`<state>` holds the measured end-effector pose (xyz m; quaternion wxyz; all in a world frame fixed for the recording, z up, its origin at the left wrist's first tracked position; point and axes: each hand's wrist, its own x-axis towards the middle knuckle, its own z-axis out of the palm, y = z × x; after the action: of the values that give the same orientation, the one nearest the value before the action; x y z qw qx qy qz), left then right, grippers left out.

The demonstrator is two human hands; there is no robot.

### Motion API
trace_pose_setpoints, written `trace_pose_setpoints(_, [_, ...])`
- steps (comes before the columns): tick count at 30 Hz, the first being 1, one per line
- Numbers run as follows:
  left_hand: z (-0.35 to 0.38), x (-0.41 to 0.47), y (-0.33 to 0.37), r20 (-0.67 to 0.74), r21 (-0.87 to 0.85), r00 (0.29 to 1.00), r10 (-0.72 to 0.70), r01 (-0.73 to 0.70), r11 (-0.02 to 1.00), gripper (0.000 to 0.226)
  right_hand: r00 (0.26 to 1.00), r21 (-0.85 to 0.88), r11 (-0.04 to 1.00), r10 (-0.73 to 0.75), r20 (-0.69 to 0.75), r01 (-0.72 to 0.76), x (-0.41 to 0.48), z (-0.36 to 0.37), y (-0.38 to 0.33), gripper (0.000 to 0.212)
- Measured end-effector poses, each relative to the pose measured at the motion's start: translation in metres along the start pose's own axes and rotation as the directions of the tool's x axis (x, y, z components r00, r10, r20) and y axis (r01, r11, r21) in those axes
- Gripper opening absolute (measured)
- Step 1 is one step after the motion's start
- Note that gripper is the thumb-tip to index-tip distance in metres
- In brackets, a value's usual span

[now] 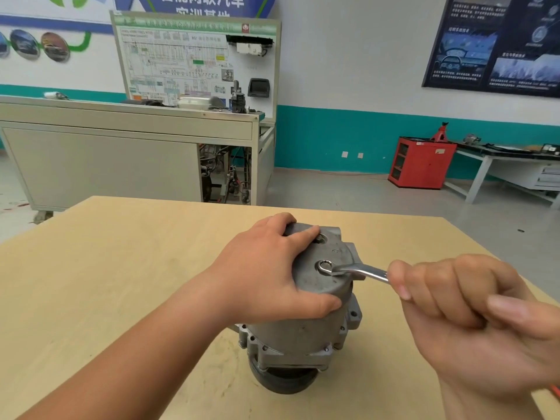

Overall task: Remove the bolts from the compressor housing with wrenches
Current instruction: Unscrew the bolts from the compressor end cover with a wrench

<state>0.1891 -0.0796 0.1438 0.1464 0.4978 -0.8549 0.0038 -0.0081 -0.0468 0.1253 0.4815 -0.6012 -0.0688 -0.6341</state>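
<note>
Workshop scene: grey training bench (pixel 127 159) behind, tan table (pixel 121 283) up front, red cabinet (pixel 421 163) far right. Compressor housing (pixel 303 331) upright mid-table. Left hand (pixel 266 274) clasping its top, fingers wrapped over, covering half. Right hand (pixel 472 313) fisted round wrench (pixel 354 270), ring end seated on top face.

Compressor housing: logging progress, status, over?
Left hand holds compressor housing. Right hand grips wrench, ring end on housing top. Nothing in the way.

Compressor housing (pixel 303 328) stands on table (pixel 106 283), lower centre of frame. Left hand (pixel 266 274) grips its top from the left. Wrench (pixel 351 271) head sits on the top face, handle running right into right hand (pixel 472 313), lower right. Behind the table: bench (pixel 121 153) upper left, cabinet (pixel 421 162) mid right, worktable (pixel 500 159) far right.
</note>
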Motion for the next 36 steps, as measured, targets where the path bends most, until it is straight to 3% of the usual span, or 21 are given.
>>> trace_pose_setpoints(4, [-0.003,0.001,-0.004,0.045,-0.024,0.998,0.045,-0.044,0.999,0.113,0.995,0.455,0.889,0.077,-0.060,-0.041,0.016,-0.009,-0.002,0.023])
trace_pose_setpoints(9, [0.001,-0.001,-0.004,0.020,0.003,0.999,0.030,-0.030,1.000,0.113,0.962,0.451,0.863,0.270,-0.029,-0.229,0.040,-0.034,0.007,0.021])
trace_pose_setpoints(13, [0.000,0.004,-0.001,-0.005,0.003,1.000,0.025,-0.025,1.000,0.113,0.867,0.507,0.785,0.480,-0.133,-0.356,0.059,-0.056,0.016,0.019])
trace_pose_setpoints(17, [0.000,0.000,-0.001,-0.009,0.012,1.000,0.001,-0.001,1.000,0.115,0.796,0.557,0.692,0.599,-0.087,-0.459,0.065,-0.065,0.030,0.018])
trace_pose_setpoints(18, [0.000,-0.003,-0.001,-0.014,0.009,1.000,-0.008,0.008,1.000,0.115,0.755,0.554,0.684,0.640,-0.145,-0.474,0.064,-0.067,0.036,0.016])
trace_pose_setpoints(19, [-0.001,-0.004,-0.002,-0.021,0.003,1.000,-0.013,0.013,1.000,0.114,0.685,0.465,0.733,0.660,-0.307,-0.497,0.065,-0.070,0.041,0.016])
trace_pose_setpoints(21, [-0.002,-0.006,-0.001,-0.034,-0.008,0.999,-0.015,0.015,1.000,0.111,0.534,0.207,0.783,0.566,-0.628,-0.587,0.067,-0.076,0.050,0.017])
trace_pose_setpoints(23, [-0.002,-0.004,0.002,-0.035,-0.001,0.999,-0.018,0.018,1.000,0.106,0.478,-0.009,0.721,0.449,-0.755,-0.693,0.073,-0.077,0.059,0.012])
trace_pose_setpoints(26, [0.001,-0.003,0.006,-0.099,-0.033,0.995,-0.021,0.018,0.999,0.094,0.502,-0.270,0.535,0.352,-0.790,-0.800,0.086,-0.074,0.066,0.024])
trace_pose_setpoints(28, [0.005,-0.007,0.008,-0.249,-0.161,0.968,-0.011,-0.030,0.986,0.083,0.555,-0.392,0.455,0.312,-0.771,-0.800,0.097,-0.073,0.068,0.028])
trace_pose_setpoints(30, [0.012,-0.013,0.008,-0.439,-0.295,0.898,0.040,-0.186,0.937,0.055,0.611,-0.462,0.429,0.332,-0.719,-0.776,0.108,-0.070,0.067,0.024])
trace_pose_setpoints(33, [0.027,-0.018,0.008,-0.627,-0.226,0.770,0.119,-0.327,0.918,0.030,0.675,-0.572,0.359,0.380,-0.632,-0.738,0.121,-0.062,0.064,0.018])
trace_pose_setpoints(36, [0.030,-0.018,0.006,-0.650,-0.187,0.744,0.156,-0.356,0.916,0.029,0.723,-0.723,0.183,0.395,-0.567,-0.666,0.134,-0.045,0.061,0.028])
